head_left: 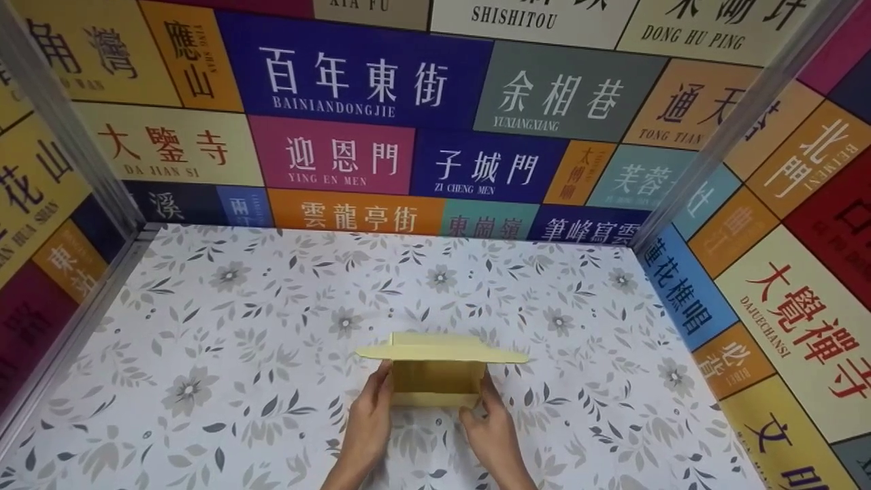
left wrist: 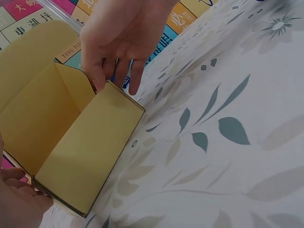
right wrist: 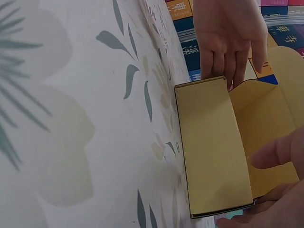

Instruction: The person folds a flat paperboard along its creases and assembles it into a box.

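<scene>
A small yellow cardboard box (head_left: 435, 399) stands near the middle front of the table, its lid (head_left: 442, 350) raised at the back and its inside facing me. My left hand (head_left: 371, 412) holds the box's left side. On the opposite side my right hand (head_left: 493, 422) holds it, the thumb near the front corner. In the left wrist view the box's plain front panel (left wrist: 90, 147) shows between both hands. The right wrist view shows the right thumb (right wrist: 273, 152) over the opening, with fingers low along the side. Parts of the fingers are hidden behind the box.
A white tablecloth (head_left: 272, 381) with grey leaves and flowers covers the table. Panels with coloured blocks of Chinese lettering (head_left: 354, 75) stand at the back and both sides. Clear strips (head_left: 735, 136) run along the corners between panels.
</scene>
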A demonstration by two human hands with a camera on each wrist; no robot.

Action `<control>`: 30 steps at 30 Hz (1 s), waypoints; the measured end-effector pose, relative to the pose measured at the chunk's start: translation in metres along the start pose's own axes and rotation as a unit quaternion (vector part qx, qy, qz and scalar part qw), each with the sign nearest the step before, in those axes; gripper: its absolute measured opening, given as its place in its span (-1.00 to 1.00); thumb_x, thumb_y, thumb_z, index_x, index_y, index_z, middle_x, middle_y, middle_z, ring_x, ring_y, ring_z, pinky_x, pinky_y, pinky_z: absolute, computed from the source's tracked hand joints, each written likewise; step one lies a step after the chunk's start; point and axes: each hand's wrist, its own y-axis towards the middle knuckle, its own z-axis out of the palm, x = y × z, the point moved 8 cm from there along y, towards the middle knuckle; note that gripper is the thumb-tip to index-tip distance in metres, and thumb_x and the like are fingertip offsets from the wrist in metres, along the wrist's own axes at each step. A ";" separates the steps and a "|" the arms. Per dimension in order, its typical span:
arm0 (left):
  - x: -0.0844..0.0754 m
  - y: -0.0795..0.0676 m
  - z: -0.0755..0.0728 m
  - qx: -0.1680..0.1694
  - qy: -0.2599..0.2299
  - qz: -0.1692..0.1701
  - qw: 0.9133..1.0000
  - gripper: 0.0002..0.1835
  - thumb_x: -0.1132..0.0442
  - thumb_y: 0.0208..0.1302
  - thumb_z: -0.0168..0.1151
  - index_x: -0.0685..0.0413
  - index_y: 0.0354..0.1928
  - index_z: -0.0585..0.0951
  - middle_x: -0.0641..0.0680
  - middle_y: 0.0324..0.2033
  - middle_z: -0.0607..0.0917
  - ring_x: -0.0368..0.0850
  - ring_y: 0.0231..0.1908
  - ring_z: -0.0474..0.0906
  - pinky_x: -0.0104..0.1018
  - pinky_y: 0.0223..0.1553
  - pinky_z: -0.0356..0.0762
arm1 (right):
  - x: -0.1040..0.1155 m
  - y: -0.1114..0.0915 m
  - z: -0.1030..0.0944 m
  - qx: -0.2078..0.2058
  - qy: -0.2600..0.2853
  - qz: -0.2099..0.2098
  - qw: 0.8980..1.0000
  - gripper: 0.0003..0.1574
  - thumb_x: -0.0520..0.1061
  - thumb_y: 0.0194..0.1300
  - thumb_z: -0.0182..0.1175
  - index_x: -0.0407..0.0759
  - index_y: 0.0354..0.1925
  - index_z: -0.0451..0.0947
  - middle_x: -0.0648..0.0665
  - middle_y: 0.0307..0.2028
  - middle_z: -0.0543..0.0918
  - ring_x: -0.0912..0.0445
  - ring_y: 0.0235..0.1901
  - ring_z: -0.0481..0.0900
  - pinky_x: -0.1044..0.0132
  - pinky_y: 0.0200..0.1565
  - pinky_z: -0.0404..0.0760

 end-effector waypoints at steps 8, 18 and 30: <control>0.011 -0.005 0.004 0.015 -0.021 0.001 1.000 -0.51 0.02 0.57 -0.03 0.00 0.43 0.41 0.16 0.41 0.44 0.18 0.43 0.32 0.07 0.45 0.28 | -0.011 -0.005 -0.003 0.002 0.014 0.010 1.000 -0.17 -0.23 0.38 0.10 -0.26 0.53 0.09 -0.34 0.56 0.05 -0.26 0.50 0.15 -0.18 0.39 0.37; 0.034 0.011 -0.026 0.086 -0.067 -0.103 0.989 -0.51 0.10 0.57 -0.08 0.23 0.37 0.42 0.33 0.22 0.59 0.14 0.18 0.62 -0.03 0.22 0.59 | -0.044 0.013 -0.048 -0.024 0.098 0.141 0.985 -0.33 0.08 0.60 -0.15 -0.29 0.46 0.25 -0.35 0.43 0.35 -0.27 0.40 0.36 -0.08 0.39 0.41; 0.011 0.047 -0.049 0.220 -0.092 -0.214 0.947 -0.30 -0.04 0.57 -0.17 0.40 0.47 0.15 0.55 0.14 0.51 0.23 -0.05 0.70 -0.10 -0.13 0.75 | -0.030 0.061 -0.092 0.059 0.172 0.114 0.977 -0.24 0.23 0.50 0.03 -0.19 0.44 0.32 -0.33 0.38 0.45 -0.04 0.28 0.57 0.10 0.31 0.54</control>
